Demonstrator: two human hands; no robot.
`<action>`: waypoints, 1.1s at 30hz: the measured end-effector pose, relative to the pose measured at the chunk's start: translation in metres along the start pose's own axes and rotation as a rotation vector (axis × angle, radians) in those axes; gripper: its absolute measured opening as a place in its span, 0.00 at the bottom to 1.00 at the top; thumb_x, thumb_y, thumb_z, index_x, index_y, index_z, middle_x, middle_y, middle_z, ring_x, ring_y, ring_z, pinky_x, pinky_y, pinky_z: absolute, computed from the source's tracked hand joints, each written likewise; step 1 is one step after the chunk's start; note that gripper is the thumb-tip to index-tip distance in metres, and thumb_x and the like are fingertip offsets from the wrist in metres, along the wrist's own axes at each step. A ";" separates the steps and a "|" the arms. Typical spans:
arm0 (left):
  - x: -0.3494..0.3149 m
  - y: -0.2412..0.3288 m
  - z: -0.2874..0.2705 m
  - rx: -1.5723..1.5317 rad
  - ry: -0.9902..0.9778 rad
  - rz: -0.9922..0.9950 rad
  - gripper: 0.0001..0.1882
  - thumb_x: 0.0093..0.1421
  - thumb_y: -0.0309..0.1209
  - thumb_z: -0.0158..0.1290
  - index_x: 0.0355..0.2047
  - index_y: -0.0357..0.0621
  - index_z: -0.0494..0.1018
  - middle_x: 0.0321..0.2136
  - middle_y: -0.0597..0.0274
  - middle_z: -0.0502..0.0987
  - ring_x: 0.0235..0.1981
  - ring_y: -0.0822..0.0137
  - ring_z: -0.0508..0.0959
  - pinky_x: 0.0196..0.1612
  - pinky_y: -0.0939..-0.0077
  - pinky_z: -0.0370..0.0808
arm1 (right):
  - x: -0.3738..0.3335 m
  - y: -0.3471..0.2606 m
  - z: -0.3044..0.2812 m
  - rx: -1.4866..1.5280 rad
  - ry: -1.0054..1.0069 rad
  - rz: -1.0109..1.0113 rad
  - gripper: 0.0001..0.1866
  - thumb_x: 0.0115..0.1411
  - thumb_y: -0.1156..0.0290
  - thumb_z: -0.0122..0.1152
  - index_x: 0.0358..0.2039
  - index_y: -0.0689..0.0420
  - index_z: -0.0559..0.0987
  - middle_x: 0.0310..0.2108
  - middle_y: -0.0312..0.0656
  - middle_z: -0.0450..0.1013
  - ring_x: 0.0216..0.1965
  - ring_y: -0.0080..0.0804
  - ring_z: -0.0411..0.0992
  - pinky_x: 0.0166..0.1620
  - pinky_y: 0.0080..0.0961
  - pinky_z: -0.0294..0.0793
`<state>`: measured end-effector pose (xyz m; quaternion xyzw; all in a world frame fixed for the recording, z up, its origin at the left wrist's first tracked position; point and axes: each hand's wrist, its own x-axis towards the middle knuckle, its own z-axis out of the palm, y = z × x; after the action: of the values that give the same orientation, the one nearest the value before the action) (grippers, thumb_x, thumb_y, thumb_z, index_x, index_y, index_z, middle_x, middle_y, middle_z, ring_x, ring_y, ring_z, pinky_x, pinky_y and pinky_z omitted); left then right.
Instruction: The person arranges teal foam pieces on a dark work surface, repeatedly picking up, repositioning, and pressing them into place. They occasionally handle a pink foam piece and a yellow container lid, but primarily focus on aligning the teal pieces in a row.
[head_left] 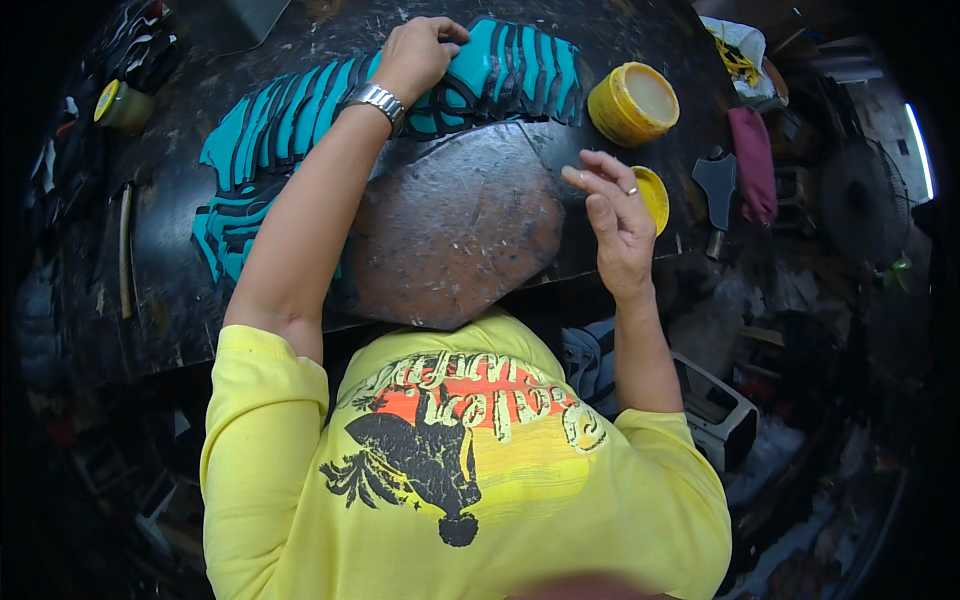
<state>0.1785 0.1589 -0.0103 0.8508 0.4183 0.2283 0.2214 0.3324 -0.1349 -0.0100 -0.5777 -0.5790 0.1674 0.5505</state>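
Observation:
My left hand (418, 58), with a metal watch on its wrist, reaches over a long overlapping row of teal cut pieces with black edges (300, 112). Its fingers bend down at the gap beside the right-hand group of teal pieces (515, 68); their tips are hidden, so what they pinch does not show. My right hand (625, 220), wearing a ring, hovers with fingers stretched toward the left and nothing in it. Just behind it lies a round yellow lid (655, 196), partly covered by the hand. An open yellow tub (634, 104) of pale tan paste stands beyond. In front of me rests a worn brown many-sided board (460, 230).
A wide flat-bladed tool (715, 190) and a maroon cloth-like roll (752, 165) are at the table's right edge. On the left are a wooden stick (126, 250) and a yellow-lidded jar (124, 106). A fan (868, 195) stands farther right.

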 end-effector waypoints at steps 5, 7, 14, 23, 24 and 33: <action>-0.015 0.006 -0.022 0.147 0.171 0.230 0.17 0.61 0.33 0.61 0.51 0.47 0.81 0.52 0.48 0.78 0.54 0.50 0.78 0.58 0.60 0.74 | 0.041 0.014 -0.045 -0.212 0.138 -0.067 0.18 0.73 0.60 0.55 0.47 0.61 0.85 0.51 0.47 0.74 0.53 0.36 0.73 0.57 0.30 0.71; -0.030 0.014 -0.047 0.191 0.121 0.282 0.18 0.63 0.40 0.63 0.51 0.51 0.82 0.53 0.51 0.78 0.54 0.52 0.79 0.56 0.60 0.75 | 0.063 0.027 -0.068 -0.394 0.204 -0.038 0.20 0.74 0.56 0.52 0.50 0.58 0.85 0.53 0.49 0.75 0.58 0.37 0.71 0.60 0.32 0.69; -0.170 0.019 -0.132 0.238 -0.071 0.067 0.28 0.55 0.43 0.68 0.52 0.38 0.79 0.46 0.52 0.79 0.47 0.50 0.80 0.49 0.59 0.75 | 0.103 0.059 -0.095 -1.206 -0.061 0.110 0.29 0.70 0.40 0.50 0.49 0.50 0.86 0.58 0.52 0.75 0.65 0.55 0.64 0.67 0.45 0.61; -0.237 -0.015 -0.132 0.413 0.004 -0.069 0.33 0.51 0.48 0.70 0.51 0.41 0.79 0.45 0.56 0.78 0.48 0.53 0.77 0.51 0.59 0.70 | 0.072 0.047 -0.073 -1.305 0.051 0.075 0.28 0.68 0.47 0.56 0.61 0.51 0.78 0.62 0.52 0.71 0.64 0.50 0.67 0.64 0.47 0.64; -0.238 -0.018 -0.131 0.389 0.019 -0.063 0.33 0.50 0.48 0.70 0.51 0.41 0.79 0.45 0.56 0.78 0.48 0.54 0.77 0.51 0.59 0.70 | 0.066 0.045 -0.068 -1.341 0.038 0.096 0.28 0.68 0.48 0.58 0.61 0.51 0.78 0.61 0.51 0.71 0.64 0.50 0.67 0.64 0.47 0.65; -0.227 -0.022 -0.134 0.186 0.029 -0.131 0.26 0.50 0.39 0.72 0.47 0.45 0.77 0.42 0.57 0.81 0.46 0.52 0.80 0.50 0.59 0.72 | 0.019 -0.010 -0.022 -0.936 -0.107 0.173 0.18 0.62 0.56 0.68 0.47 0.53 0.86 0.48 0.50 0.74 0.49 0.48 0.75 0.50 0.40 0.75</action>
<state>-0.0360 0.0113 0.0378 0.8351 0.4956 0.1859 0.1496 0.3515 -0.1312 0.0141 -0.8001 -0.5695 -0.0370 0.1847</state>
